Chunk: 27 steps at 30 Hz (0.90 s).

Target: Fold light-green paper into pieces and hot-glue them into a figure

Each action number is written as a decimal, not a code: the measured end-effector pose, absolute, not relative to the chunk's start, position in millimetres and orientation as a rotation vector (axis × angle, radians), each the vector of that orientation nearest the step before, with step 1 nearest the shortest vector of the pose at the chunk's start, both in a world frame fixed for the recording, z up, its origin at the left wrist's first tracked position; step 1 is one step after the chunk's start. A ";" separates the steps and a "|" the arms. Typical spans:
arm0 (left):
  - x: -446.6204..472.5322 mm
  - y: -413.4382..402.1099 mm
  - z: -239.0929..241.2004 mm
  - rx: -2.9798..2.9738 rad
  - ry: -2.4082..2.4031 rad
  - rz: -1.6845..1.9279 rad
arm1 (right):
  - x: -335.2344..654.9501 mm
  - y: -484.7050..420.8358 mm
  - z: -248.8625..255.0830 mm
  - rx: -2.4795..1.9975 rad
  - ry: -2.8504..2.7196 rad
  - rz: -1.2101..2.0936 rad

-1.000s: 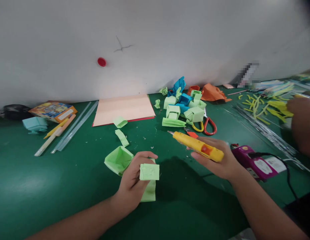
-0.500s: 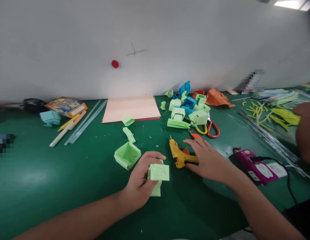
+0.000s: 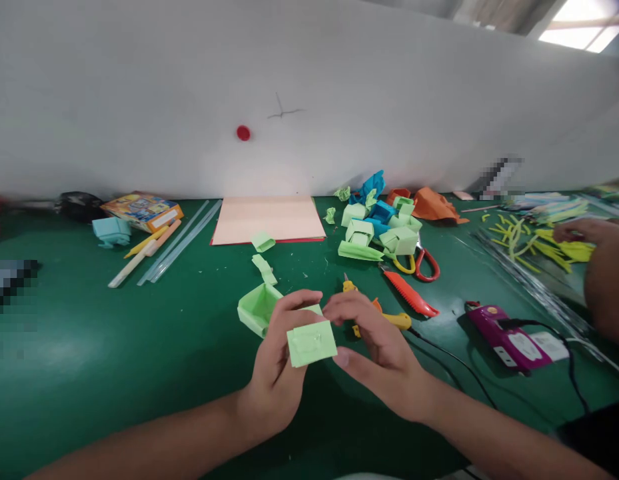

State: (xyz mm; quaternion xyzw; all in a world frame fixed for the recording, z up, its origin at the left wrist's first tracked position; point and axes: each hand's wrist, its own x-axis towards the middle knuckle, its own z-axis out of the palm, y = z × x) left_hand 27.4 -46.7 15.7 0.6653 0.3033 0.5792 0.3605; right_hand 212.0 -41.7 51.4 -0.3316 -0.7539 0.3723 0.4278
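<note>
My left hand is closed around a light green folded paper piece, whose flat top carries a clear, shiny patch that looks like glue. Beside its right edge, my right hand has its fingers curved and apart; the thumb and fingertips are at the paper, and I cannot tell whether they touch. Partly hidden behind that hand, a yellow glue gun lies on the table. An open light green paper box stands just beyond my left hand.
A red utility knife, scissors and a pile of folded green and blue papers lie beyond my right hand. Farther right are a purple power box with cords and another person's hand. Glue sticks lie left.
My right hand has left the glue gun and come left to the paper piece. My left hand has tilted the paper slightly. The other person's hand has come into view at right.
</note>
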 end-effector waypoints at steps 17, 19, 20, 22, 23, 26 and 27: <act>20.1 -55.6 13.8 1.696 0.762 1.323 | 189.6 -28.3 65.6 -0.742 -1.888 0.629; 19.8 -57.9 18.2 1.714 0.802 1.294 | 192.2 -27.3 66.4 -0.731 -1.896 0.614; 18.4 -59.4 20.8 1.717 0.826 1.273 | 194.5 -26.5 66.6 -0.731 -1.894 0.612; 10.9 -62.4 25.4 1.718 0.861 1.218 | 200.7 -23.5 66.9 -0.749 -1.897 0.648; 4.5 -63.3 27.1 1.718 0.860 1.202 | 204.3 -21.0 67.3 -0.770 -1.908 0.685; -24.4 -61.1 28.1 1.874 0.743 1.130 | 213.0 -9.5 71.4 -0.882 -2.002 0.809; -36.0 -58.2 27.4 1.938 0.706 1.142 | 214.4 -4.9 74.0 -0.934 -2.041 0.834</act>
